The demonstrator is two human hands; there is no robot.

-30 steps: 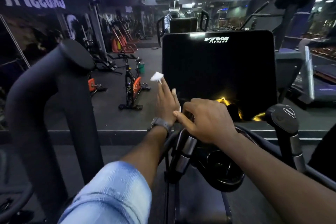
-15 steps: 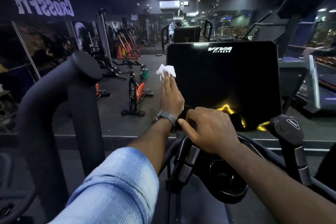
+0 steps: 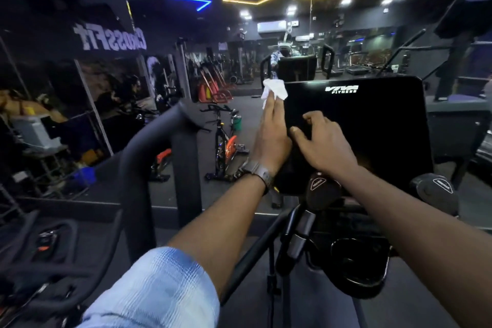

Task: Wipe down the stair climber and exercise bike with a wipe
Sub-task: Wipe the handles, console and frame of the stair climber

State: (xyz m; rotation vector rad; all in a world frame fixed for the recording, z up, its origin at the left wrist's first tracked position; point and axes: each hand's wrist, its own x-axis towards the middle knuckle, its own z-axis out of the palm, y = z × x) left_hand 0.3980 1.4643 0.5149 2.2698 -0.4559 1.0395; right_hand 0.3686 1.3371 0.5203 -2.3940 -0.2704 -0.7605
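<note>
At the top left corner of the glossy black console screen: left hand, straight fingers pressing crumpled white wipe; right hand loosely spread, empty. Wiping stair climber's console; next, likely sweeping across.

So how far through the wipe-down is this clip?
Early. Nothing looks finished. In hand: the left hand slides the white wipe up the console screen edge; the right hand rests on the screen. Left: handles, rails and the exercise bike, untouched by the mirror.

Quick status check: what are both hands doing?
Left hand presses white wipe at console screen top-left corner. Right hand rests on screen, fingers bent. Nothing blocking.
</note>
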